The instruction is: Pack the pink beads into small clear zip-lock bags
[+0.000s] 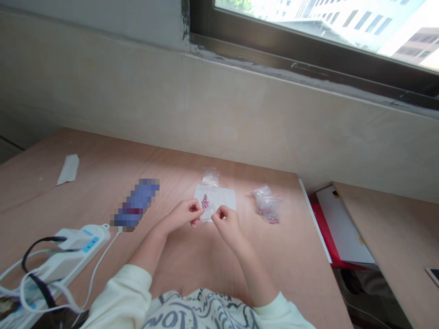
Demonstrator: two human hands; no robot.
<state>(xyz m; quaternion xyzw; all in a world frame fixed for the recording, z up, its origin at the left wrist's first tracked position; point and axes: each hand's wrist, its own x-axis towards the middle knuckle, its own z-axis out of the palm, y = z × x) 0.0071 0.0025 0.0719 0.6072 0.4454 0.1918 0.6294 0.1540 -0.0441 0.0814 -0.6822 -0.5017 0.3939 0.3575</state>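
Observation:
A white sheet of paper [224, 197] lies on the wooden table, with a small cluster of pink and dark red beads [205, 201] on its left part. Over the sheet's lower left edge is my left hand [192, 213], thumb and fingers pinched together. My right hand [223, 219] is pinched too, close to the left one, at the sheet's lower right. Whatever the fingertips hold is too small to make out. Just behind the sheet sits a clear plastic bag [211, 177] with small clear pieces. To the right lie clear zip bags [267, 205] containing pinkish pieces.
A phone-like pixelated item [137, 204] with a white cable lies left of my hands. At the lower left is a white power strip [80, 251] with plugs and tangled cables. A white paper scrap [68, 169] rests far left. Folders [343, 228] fill the gap at right.

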